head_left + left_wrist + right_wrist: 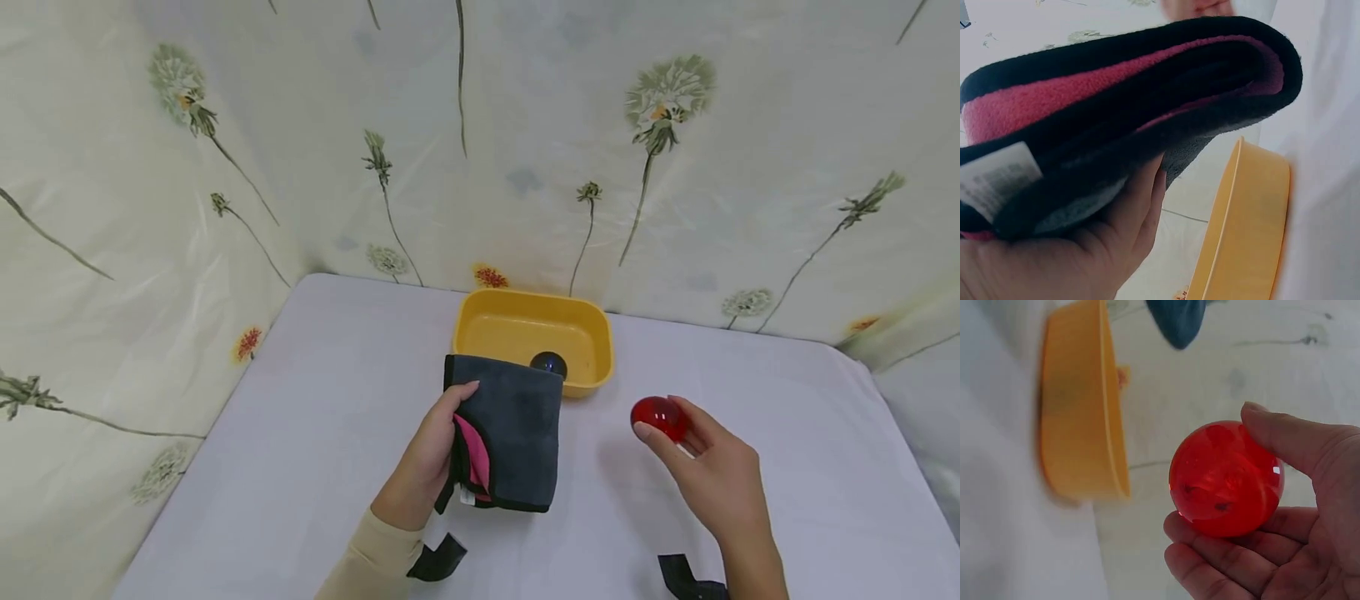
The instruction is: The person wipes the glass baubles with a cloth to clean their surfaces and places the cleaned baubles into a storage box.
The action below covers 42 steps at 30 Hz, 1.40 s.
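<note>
**Cloth (520,442) in your left hand (429,450), red ball (651,415) in your right hand (718,475)**

Nearest to you, a cream sleeve (375,546) covers your left forearm, and a black strap (441,560) shows beside that wrist. Another black strap (688,582) shows beside your right wrist.

Your left grip is clamped on the folded cloth, with your thumb lying over its dark grey face. The cloth has black edging, and a pink side shows where the near left corner falls open. From the left wrist, you see its layers edge-on, with a white label (1000,178) at one end.

Your right grip is clamped on the red ball, thumb on one side and fingers on the other. The ball is glossy and see-through, held above the surface (300,417), to the right of the cloth and well apart from it.

Beyond the cloth, a yellow tub (597,354) stands upright on the white surface. Inside it, against or close to the near wall, sits a dark ball (550,363); the cloth's top edge overlaps the tub's near left part in the head view.

Farthest from you, behind the surface, hangs a pale sheet (517,192) printed with dandelions and small orange-red flowers.
</note>
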Motion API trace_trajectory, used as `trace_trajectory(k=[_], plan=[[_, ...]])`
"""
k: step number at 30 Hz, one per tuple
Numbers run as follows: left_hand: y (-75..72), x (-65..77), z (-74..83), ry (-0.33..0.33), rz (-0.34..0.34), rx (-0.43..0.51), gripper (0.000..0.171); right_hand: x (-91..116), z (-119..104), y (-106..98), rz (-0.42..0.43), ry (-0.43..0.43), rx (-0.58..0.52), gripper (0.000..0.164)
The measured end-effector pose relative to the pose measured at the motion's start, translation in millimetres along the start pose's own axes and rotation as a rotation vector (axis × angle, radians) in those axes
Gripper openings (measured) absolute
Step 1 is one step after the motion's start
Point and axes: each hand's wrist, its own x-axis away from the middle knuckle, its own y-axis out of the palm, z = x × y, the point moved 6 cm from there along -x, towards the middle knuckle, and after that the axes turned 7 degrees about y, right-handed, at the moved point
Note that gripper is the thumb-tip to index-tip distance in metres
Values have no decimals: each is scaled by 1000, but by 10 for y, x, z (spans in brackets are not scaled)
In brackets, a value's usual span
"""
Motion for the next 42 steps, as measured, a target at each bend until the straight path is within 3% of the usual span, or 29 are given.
trace_trajectory(k=[7, 12, 16, 19, 24, 29, 33, 42], plan=[[20, -16, 0, 0, -6, -13, 67, 222, -654, 181, -40, -275, -90, 73], [18, -16, -7, 1, -21, -11, 63, 352, -1024, 406, -78, -519, -123, 64], [18, -14, -18, 11, -48, -24, 62, 457, -1246, 585, -50, -726, -68, 69], [13, -22, -15, 31, -64, -35, 63, 504, -1339, 705, -22, -818, 6, 73], [-53, -47, 0, 18, -23, -38, 64, 498, -1416, 861, -74, -859, 77, 82], [-113, -42, 59, 33, -1, -68, 68, 474, -1471, 886, -155, -899, 38, 87], [-117, -36, 67, 56, -15, -74, 71, 463, -1455, 852, -193, -935, -11, 80], [-41, -59, 22, 43, -73, -50, 51, 429, -1386, 802, -178, -919, -32, 67]])
